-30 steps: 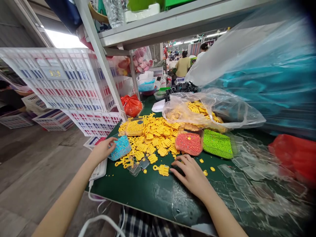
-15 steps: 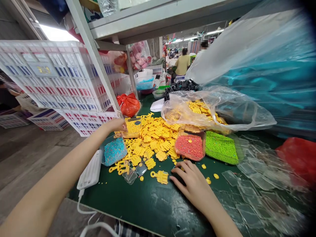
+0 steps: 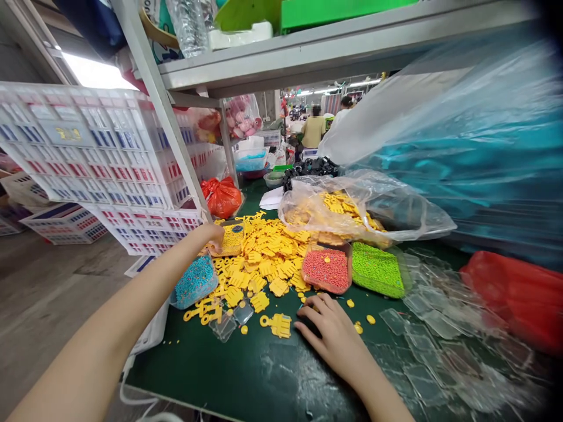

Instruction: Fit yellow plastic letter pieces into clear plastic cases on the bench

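Note:
My left hand (image 3: 214, 235) reaches into the left side of a clear tray of small yellow beads (image 3: 232, 240); its fingers are mostly hidden from me. On the green tabletop rests my right hand (image 3: 328, 328), fingers apart and bent, thumb beside a flat yellow plastic piece with a ring (image 3: 280, 325). A tray of blue beads (image 3: 196, 280) sits in front of the yellow one. Beyond my right hand are a tray of red beads (image 3: 326, 268) and one of green beads (image 3: 377, 269). A heap of yellow plastic pieces (image 3: 268, 246) lies between the trays.
Clear plastic squares (image 3: 420, 346) are scattered at the right near a red bag (image 3: 519, 293). An open plastic bag of yellow pieces (image 3: 352, 205) lies behind the trays. Stacked white crates (image 3: 118, 146) and a shelf post (image 3: 169, 117) stand left. A white power bank (image 3: 153, 328) lies at the table's left edge.
The view has tilted up a little and shifted, so more of the overhead shelf shows. My left hand stays at the yellow bead tray, and my right hand keeps its place on the table.

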The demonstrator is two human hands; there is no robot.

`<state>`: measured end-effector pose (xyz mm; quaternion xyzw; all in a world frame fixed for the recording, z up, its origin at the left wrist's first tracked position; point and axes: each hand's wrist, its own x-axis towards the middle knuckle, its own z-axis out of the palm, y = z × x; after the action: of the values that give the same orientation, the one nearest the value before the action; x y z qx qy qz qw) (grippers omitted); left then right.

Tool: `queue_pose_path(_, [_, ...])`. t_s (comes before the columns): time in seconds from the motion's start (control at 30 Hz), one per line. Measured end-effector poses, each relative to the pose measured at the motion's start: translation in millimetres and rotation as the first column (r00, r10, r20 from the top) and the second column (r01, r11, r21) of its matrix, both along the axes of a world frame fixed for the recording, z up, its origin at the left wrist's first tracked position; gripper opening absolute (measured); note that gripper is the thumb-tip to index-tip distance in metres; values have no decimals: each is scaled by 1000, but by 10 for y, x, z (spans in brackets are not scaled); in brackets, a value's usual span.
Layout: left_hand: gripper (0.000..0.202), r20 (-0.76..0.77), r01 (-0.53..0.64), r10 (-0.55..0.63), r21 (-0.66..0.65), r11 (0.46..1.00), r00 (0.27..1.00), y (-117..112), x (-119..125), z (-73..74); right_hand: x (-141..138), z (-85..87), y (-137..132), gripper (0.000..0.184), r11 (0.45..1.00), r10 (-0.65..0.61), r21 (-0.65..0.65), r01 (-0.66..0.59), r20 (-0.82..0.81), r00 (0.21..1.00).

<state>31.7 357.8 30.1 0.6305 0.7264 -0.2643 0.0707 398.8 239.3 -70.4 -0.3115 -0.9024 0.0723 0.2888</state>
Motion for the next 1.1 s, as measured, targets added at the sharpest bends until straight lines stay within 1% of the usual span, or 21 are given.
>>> queue_pose_path(0.07, [14,18,-5,4,37,999,1000,-56,-4,5,-2,12,-6,8,1000,-6,-6,6,9,1000])
queue_pose_path(0.13, [16,42,-11,6,105,994,999,-127,-5,29,1,21,-12,8,1000,-7,-19,8,18,1000])
queue_pose_path(0.23, [14,76,-24,6,244,969,997,-252,12,124,10,25,-14,9,1000,-3,-19,3,10,1000])
queue_pose_path(0.3, [8,86,-35,5,357,934,996,-361,67,223,14,23,-10,8,1000,-1,-6,1,-2,1000])
queue_pose_path(0.33, [8,90,-37,0,417,908,996,-429,122,270,13,23,-9,7,1000,-1,-3,1,-5,1000])
queue_pose_path(0.4, [16,103,-25,-35,522,853,994,-599,300,326,11,28,-9,6,1000,2,-8,-2,-8,1000])
queue_pose_path(0.43, [22,124,-8,-75,564,826,990,-701,424,320,9,36,-12,6,1000,5,-19,-5,-7,1000])
queue_pose_path(0.5, [28,189,43,-197,607,793,962,-930,717,226,10,60,-25,8,998,22,-52,-22,-8,1000])
queue_pose_path(0.53, [27,279,64,-319,655,753,906,-1052,872,141,13,77,-33,8,997,32,-71,-33,-10,999])
queue_pose_path(0.57, [29,335,79,-410,686,724,848,-1172,1020,38,18,96,-41,9,995,45,-91,-46,-11,999])
queue_pose_path(0.6, [30,368,84,-466,706,703,805,-1285,1156,-75,23,115,-47,10,992,61,-112,-62,-12,998])
queue_pose_path(0.63, [30,403,81,-505,715,694,763,-1388,1275,-192,28,133,-52,11,988,80,-129,-81,-12,997])
queue_pose_path(0.67, [31,432,72,-523,717,694,734,-1476,1373,-307,33,148,-54,12,985,99,-145,-99,-9,995])
queue_pose_path(0.73, [29,486,55,-533,701,711,692,-1601,1506,-511,41,165,-51,15,979,126,-164,-124,-2,992])
queue_pose_path(0.83, [26,536,62,-531,663,746,656,-1679,1589,-723,47,157,-38,18,979,131,-161,-127,14,991])
queue_pose_path(0.93, [25,545,91,-539,644,760,642,-1691,1607,-817,40,128,-26,18,981,135,-148,-128,33,990])
queue_pose_path(1.1, [24,539,124,-553,636,762,635,-1684,1611,-858,14,91,-15,19,984,123,-137,-115,54,991])
